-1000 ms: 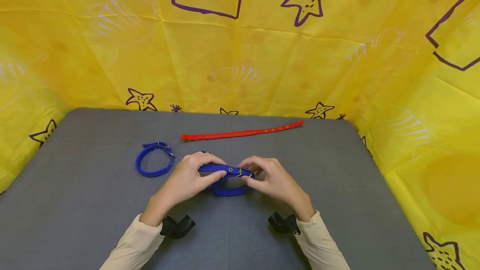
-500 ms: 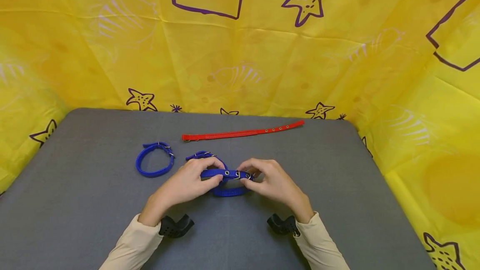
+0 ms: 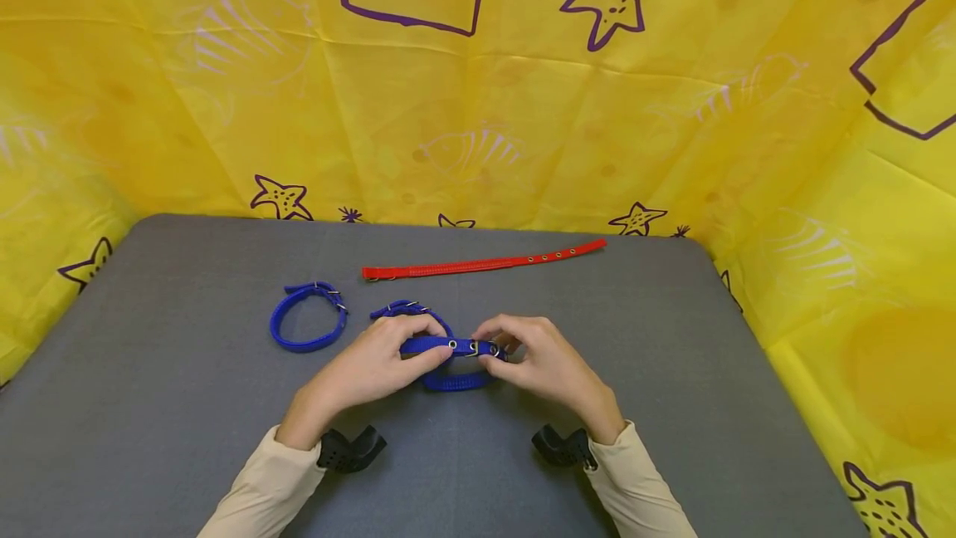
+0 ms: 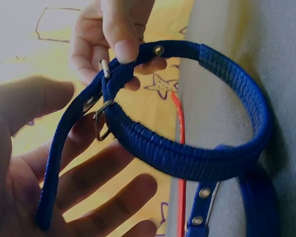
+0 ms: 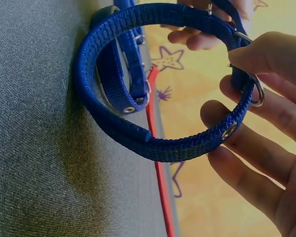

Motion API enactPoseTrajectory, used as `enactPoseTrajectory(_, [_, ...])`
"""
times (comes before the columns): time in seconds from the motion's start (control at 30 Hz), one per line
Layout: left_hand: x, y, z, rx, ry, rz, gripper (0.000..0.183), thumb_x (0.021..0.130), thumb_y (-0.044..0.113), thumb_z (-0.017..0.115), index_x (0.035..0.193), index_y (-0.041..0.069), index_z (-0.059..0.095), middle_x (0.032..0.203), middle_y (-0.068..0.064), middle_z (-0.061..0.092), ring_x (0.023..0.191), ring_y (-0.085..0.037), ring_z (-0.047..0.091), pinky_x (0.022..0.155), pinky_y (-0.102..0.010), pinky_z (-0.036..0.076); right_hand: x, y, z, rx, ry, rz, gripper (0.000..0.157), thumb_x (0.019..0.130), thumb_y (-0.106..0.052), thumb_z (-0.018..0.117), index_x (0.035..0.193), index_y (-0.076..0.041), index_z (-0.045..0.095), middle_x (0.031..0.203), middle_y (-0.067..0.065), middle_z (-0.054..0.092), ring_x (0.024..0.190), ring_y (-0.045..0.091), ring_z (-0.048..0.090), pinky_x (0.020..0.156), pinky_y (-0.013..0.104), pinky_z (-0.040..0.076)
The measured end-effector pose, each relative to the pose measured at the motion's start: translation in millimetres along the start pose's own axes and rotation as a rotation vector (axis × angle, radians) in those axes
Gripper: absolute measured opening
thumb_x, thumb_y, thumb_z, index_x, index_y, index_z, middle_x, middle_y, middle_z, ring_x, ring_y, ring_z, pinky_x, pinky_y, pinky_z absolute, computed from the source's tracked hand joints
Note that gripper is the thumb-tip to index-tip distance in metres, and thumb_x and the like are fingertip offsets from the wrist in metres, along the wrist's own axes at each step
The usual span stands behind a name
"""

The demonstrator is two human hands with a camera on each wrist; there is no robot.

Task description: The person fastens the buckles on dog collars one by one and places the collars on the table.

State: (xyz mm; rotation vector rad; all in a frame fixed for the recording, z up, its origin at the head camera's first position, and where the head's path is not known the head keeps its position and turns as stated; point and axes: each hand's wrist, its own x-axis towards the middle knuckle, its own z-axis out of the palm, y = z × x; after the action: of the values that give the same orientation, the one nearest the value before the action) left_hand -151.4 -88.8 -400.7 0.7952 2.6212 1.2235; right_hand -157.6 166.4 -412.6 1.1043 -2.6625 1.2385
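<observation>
Both hands hold a blue collar (image 3: 457, 382) by its buckled section, low over the grey table. The thumb and fingers of my left hand (image 3: 369, 357) pinch the strap's tail beside an eyelet. My right hand (image 3: 548, 364) pinches the collar near its metal buckle (image 4: 105, 69). In the left wrist view the tail passes through that buckle, and a D-ring (image 4: 102, 121) hangs close by. The padded part of the loop (image 5: 86, 84) bends down toward the cloth. Just behind the left hand lies a second blue collar (image 3: 403, 307), partly hidden by that hand.
A third blue collar (image 3: 302, 347), closed into a ring, lies left of the hands. Farther back a red collar (image 3: 463, 266) stretches out straight. Yellow patterned cloth (image 3: 478, 106) rises behind and beside the grey table (image 3: 672, 438).
My left hand has shifted slightly left and down along the strap, uncovering more of the second blue collar. The eyelets moved a little against the buckle. The right hand has barely moved.
</observation>
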Motion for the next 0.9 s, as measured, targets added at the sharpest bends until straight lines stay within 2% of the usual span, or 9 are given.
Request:
enactPoseTrajectory(0.2, [1.1, -3.2, 1.6, -0.022, 0.025, 0.034, 0.008, 0.095, 0.030, 0.067, 0.096, 0.023, 0.071, 0.093, 0.012, 0.067, 0.085, -0.008, 0.057, 0.075, -0.024, 0.046, 0.2, 0.1, 1.1, 0.003, 0.011, -0.017, 0.021, 0.087, -0.012, 0.076, 0.107, -0.015, 0.069, 0.099, -0.002, 0.074, 0.080, 0.007, 0.067, 0.073, 0.025, 0.056])
enactPoseTrajectory(0.53, [1.1, -6.2, -1.4, -0.058, -0.046, 0.006, 0.012, 0.097, 0.028, 0.065, 0.102, 0.019, 0.071, 0.097, 0.007, 0.068, 0.089, -0.009, 0.056, 0.078, -0.024, 0.046, -0.3, -0.1, 1.1, -0.005, 0.009, -0.028, 0.022, 0.087, -0.011, 0.076, 0.107, -0.013, 0.069, 0.099, 0.000, 0.074, 0.080, 0.008, 0.067, 0.072, 0.027, 0.057])
enactPoseTrajectory(0.9, [1.5, -5.6, -0.2, -0.148, -0.045, 0.008, 0.012, 0.096, 0.024, 0.066, 0.105, 0.017, 0.071, 0.103, 0.004, 0.069, 0.097, -0.013, 0.058, 0.084, -0.026, 0.047, 0.8, -0.8, 2.3, 0.002, 0.012, -0.036, 0.023, 0.087, -0.011, 0.076, 0.109, -0.014, 0.068, 0.100, -0.002, 0.074, 0.082, 0.006, 0.067, 0.073, 0.024, 0.056])
